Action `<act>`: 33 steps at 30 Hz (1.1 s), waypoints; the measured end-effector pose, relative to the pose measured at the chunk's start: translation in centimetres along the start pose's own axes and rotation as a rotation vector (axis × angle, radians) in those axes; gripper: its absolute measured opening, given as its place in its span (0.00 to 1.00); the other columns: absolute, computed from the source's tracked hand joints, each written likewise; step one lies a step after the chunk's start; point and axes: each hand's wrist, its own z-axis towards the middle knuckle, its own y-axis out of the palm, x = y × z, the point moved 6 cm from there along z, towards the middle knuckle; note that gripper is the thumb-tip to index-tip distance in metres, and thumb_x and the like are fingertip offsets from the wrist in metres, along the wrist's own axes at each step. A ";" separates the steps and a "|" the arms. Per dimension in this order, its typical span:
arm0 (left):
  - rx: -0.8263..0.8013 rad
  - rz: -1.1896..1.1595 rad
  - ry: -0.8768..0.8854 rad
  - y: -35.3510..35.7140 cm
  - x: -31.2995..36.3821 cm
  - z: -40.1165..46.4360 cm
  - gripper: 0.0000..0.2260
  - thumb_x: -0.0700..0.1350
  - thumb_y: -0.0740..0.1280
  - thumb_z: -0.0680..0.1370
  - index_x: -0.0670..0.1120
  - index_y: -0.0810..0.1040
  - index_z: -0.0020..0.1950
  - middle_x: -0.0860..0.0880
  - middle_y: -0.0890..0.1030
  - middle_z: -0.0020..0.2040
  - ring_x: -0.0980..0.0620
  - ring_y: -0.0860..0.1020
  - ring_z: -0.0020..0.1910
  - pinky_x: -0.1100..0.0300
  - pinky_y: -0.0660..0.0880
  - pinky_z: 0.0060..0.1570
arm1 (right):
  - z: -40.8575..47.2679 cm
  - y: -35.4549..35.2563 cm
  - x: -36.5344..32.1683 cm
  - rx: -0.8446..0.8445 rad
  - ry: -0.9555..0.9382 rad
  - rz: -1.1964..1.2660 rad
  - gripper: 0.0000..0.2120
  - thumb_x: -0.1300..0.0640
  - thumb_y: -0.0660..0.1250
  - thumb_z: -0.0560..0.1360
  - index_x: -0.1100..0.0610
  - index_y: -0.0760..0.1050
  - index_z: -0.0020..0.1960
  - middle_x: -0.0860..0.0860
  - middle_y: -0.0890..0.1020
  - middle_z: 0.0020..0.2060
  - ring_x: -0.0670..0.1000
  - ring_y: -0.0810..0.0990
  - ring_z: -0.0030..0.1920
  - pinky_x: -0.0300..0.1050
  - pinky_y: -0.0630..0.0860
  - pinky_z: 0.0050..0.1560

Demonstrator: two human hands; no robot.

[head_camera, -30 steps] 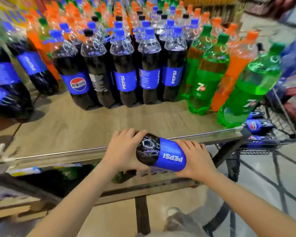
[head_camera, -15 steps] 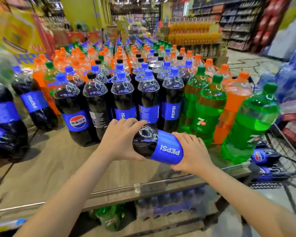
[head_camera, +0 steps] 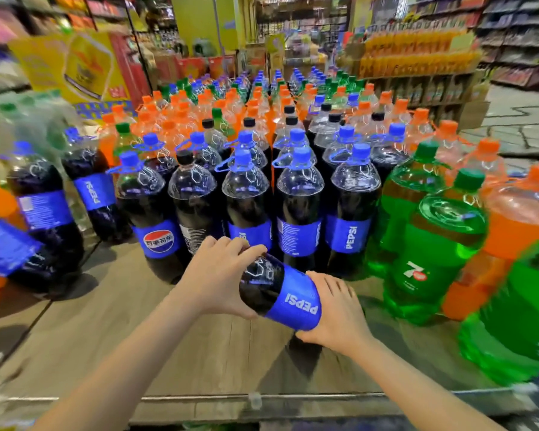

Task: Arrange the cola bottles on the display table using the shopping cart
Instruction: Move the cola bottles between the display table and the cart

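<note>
I hold a large cola bottle (head_camera: pixel 280 290) with a blue Pepsi label, tilted, above the wooden display table (head_camera: pixel 112 331). My left hand (head_camera: pixel 218 275) grips its upper, dark part. My right hand (head_camera: pixel 336 309) grips its lower end by the label. The bottle's cap and base are hidden by my hands. Right behind it stands a row of upright cola bottles (head_camera: pixel 299 213) with blue caps. The shopping cart is out of view.
Green 7up bottles (head_camera: pixel 430 250) and orange soda bottles (head_camera: pixel 523 219) crowd the table's right side. More cola bottles (head_camera: pixel 41 219) stand at the left. A metal rail (head_camera: pixel 255 398) runs along the table's front edge. Store shelves (head_camera: pixel 417 57) lie beyond.
Both hands have carried the bottle up from below the table's front edge and forward over the tabletop, close to the front row of cola bottles. My view has risen too.
</note>
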 end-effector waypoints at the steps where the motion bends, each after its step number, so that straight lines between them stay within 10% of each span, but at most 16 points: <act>1: 0.011 0.020 0.016 -0.3 0.0 0.4 0.49 0.75 0.67 0.51 0.52 0.74 0.67 0.51 0.78 0.52 0.47 0.76 0.44 0.52 0.69 0.45 | 0.3 0.0 0.0 -0.006 -0.003 0.023 0.52 0.38 0.72 0.51 0.50 0.61 0.72 0.46 0.72 0.64 0.53 0.72 0.63 0.52 0.70 0.62; 9: 0.337 0.041 0.255 -5.2 4.0 4.1 0.41 0.70 0.67 0.60 0.50 0.74 0.68 0.47 0.77 0.61 0.43 0.76 0.58 0.44 0.67 0.58 | 0.3 -1.9 1.3 0.151 0.139 0.406 0.50 0.42 0.79 0.50 0.45 0.64 0.69 0.42 0.75 0.61 0.47 0.74 0.59 0.49 0.73 0.58; 15: 0.362 -1.010 -0.058 -0.5 6.3 3.9 0.59 0.60 0.81 0.61 0.56 0.43 0.79 0.53 0.50 0.80 0.51 0.52 0.79 0.47 0.57 0.76 | -2.2 -2.9 4.0 0.351 0.277 0.697 0.51 0.50 0.83 0.50 0.29 0.58 0.64 0.41 0.76 0.59 0.42 0.76 0.59 0.44 0.74 0.60; 18: 0.287 -1.217 -0.040 0.8 9.8 5.2 0.61 0.42 0.83 0.63 0.54 0.38 0.78 0.70 0.56 0.75 0.62 0.59 0.76 0.63 0.59 0.74 | -3.3 -2.8 5.1 0.350 0.329 0.794 0.51 0.57 0.85 0.53 0.33 0.59 0.64 0.42 0.76 0.59 0.35 0.76 0.57 0.36 0.73 0.59; 24: 0.278 -1.168 0.037 -0.2 13.2 6.8 0.59 0.51 0.83 0.62 0.67 0.42 0.76 0.51 0.64 0.76 0.58 0.64 0.74 0.55 0.64 0.72 | -6.9 -4.2 7.9 0.225 0.368 0.632 0.52 0.56 0.81 0.62 0.56 0.54 0.76 0.45 0.66 0.66 0.42 0.65 0.67 0.18 0.56 0.58; 30: 0.337 -1.095 0.031 -0.6 14.1 6.4 0.57 0.50 0.82 0.64 0.63 0.41 0.77 0.61 0.60 0.73 0.65 0.60 0.72 0.77 0.57 0.65 | -9.4 -10.1 9.4 0.272 0.235 0.239 0.43 0.54 0.76 0.68 0.49 0.55 0.76 0.51 0.63 0.73 0.48 0.60 0.72 0.44 0.58 0.72; 33: 0.461 -1.035 0.007 -0.4 15.0 5.5 0.54 0.53 0.79 0.65 0.59 0.44 0.78 0.57 0.60 0.73 0.55 0.62 0.75 0.71 0.60 0.68 | -8.4 -13.6 9.0 0.365 0.189 0.101 0.44 0.55 0.76 0.68 0.51 0.54 0.77 0.56 0.62 0.73 0.54 0.60 0.73 0.51 0.59 0.73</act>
